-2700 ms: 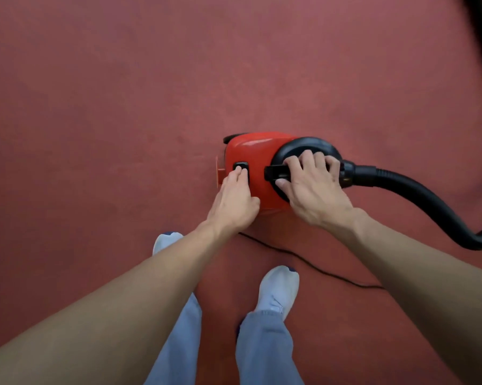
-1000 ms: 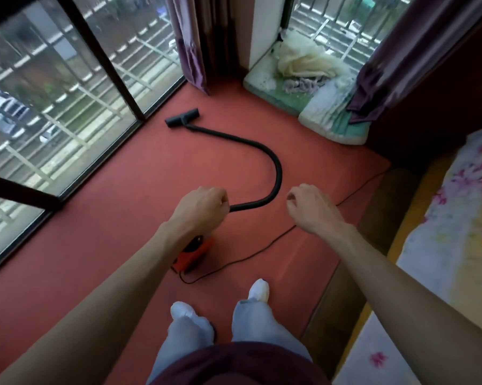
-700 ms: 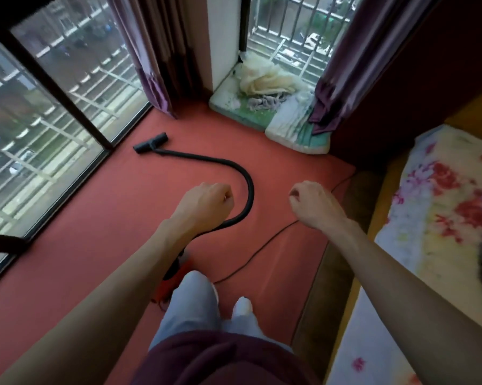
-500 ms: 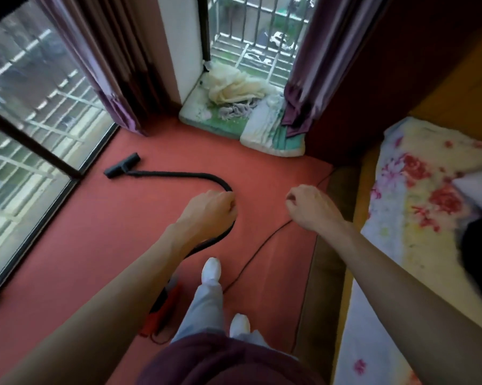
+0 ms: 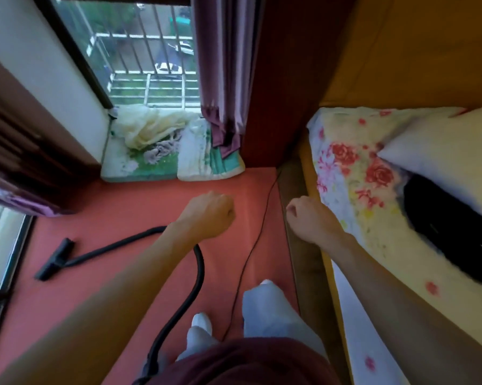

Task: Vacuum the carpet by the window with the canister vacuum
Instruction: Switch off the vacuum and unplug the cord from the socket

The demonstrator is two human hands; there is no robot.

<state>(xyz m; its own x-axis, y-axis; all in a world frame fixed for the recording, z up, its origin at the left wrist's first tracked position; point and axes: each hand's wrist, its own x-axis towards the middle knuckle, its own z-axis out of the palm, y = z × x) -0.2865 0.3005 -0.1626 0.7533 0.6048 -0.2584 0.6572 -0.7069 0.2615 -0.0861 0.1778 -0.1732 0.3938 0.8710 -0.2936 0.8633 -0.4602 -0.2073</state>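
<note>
While my left hand and right hand are empty fists, the black flexible hose lies left on the red carpet. I'd grip it near the flat black nozzle, clear of the thin black cord.

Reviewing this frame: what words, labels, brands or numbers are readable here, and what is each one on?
No text is readable in this frame.
Black vacuum hose and black floor nozzle: no markings show.
Black item on the flowered bedsheet: a small pale mark, too blurred to read.
White car outside the window: too small for any plate.
</note>
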